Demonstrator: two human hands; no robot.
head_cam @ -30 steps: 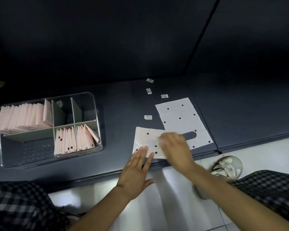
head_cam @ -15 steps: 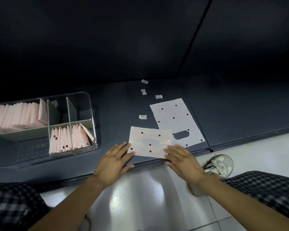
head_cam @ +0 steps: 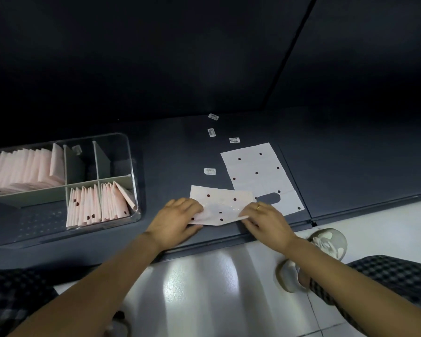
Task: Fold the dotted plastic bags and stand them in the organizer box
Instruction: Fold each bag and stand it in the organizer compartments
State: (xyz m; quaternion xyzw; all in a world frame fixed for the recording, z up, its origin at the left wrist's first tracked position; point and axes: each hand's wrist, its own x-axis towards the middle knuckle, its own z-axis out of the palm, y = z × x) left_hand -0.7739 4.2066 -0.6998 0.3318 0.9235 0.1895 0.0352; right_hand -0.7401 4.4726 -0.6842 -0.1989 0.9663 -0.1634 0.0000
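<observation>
While the left hand (head_cam: 178, 221) pinches the near left corner of the dotted bag (head_cam: 219, 208) and the right hand (head_cam: 265, 218) pinches the near right corner, both lift that near edge off the counter (head_cam: 170, 161), so the folding step looks underway. The bag's far half lies flat, overlapping a second, unfolded bag (head_cam: 258, 171) just behind it. Next, I'd judge, the raised edge must be carried over to meet the far edge squarely and be creased. Well to the left, the organizer box (head_cam: 129, 147) already holds rows of folded bags (head_cam: 97, 206) standing upright.
</observation>
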